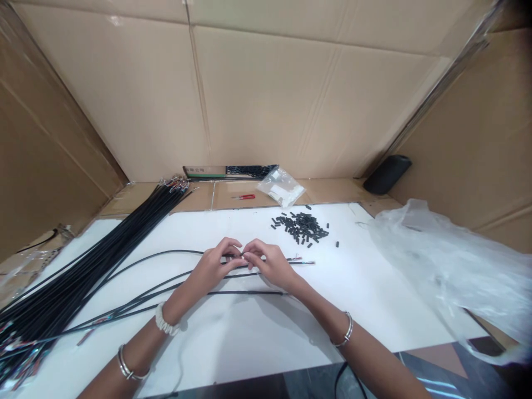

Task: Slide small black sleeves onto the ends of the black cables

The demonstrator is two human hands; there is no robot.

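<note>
My left hand point(223, 259) and my right hand point(266, 260) meet fingertip to fingertip over the middle of the white table top. Pinched between the left fingers is a black cable point(166, 252) that curves in from the left. The right fingers close at the same spot, around its end; the small detail there is hidden by the fingertips. Several more black cables point(245, 292) run beneath and beside my hands, some with bare coloured wires point(307, 262) at their right ends. Beyond the hands lies a pile of short black sleeves point(305, 226).
A thick bundle of black cables point(103, 252) lies along the left. At the back are a red-handled snipper point(247, 197), a clear bag point(281, 187) and an open box point(208, 172). A black roll point(387, 174) and crumpled plastic point(453, 266) are on the right. Cardboard walls point(270, 94) surround the table.
</note>
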